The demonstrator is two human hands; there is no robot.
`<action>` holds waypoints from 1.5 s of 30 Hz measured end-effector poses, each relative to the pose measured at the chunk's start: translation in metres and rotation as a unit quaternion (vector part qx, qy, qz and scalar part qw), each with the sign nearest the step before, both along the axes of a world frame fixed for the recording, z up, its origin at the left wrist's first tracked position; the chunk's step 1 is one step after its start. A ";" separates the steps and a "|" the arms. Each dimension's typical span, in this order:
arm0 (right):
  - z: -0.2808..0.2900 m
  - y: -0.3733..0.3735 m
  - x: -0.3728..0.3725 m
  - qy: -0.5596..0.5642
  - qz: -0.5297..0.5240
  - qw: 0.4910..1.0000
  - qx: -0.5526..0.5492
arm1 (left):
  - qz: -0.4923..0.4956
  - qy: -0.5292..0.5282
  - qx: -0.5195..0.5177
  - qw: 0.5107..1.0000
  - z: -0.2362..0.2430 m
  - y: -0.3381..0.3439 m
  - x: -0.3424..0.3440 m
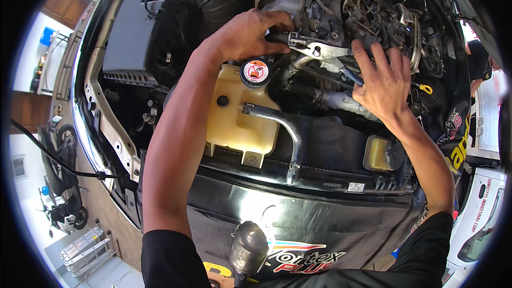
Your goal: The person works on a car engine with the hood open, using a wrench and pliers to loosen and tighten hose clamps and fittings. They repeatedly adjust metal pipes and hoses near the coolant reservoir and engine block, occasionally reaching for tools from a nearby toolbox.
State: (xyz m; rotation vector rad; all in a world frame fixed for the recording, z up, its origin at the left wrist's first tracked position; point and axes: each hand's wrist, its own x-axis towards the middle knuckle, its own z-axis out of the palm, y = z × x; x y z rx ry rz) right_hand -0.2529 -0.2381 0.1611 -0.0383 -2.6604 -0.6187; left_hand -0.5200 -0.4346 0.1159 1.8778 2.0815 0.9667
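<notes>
Grasps stiff-looking metal pliers by the handles, probably the surest hold, with right fingers; pinches likely rubbery black hose with left fingers.

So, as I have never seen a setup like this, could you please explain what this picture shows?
There is no robot here: these are a person's bare hands, seen from a wide fisheye camera worn on the head, so straight edges bend. The right hand holds blue-handled pliers; the left hand grips a dark hose beside them. Around them is a vehicle's engine, with a yellowish tank nearer the wearer.
</notes>
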 end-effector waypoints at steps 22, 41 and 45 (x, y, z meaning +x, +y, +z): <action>0.002 -0.027 0.000 -0.001 -0.065 0.998 -0.005 | -0.005 -0.032 -0.020 0.999 0.002 -0.005 -0.001; 0.068 -0.064 0.013 -0.245 -0.255 0.419 -0.836 | -0.014 -0.079 -0.031 0.996 0.005 -0.004 -0.003; 0.080 -0.081 -0.004 -0.223 -0.266 0.379 -0.858 | -0.014 -0.078 -0.017 0.997 0.006 -0.004 -0.004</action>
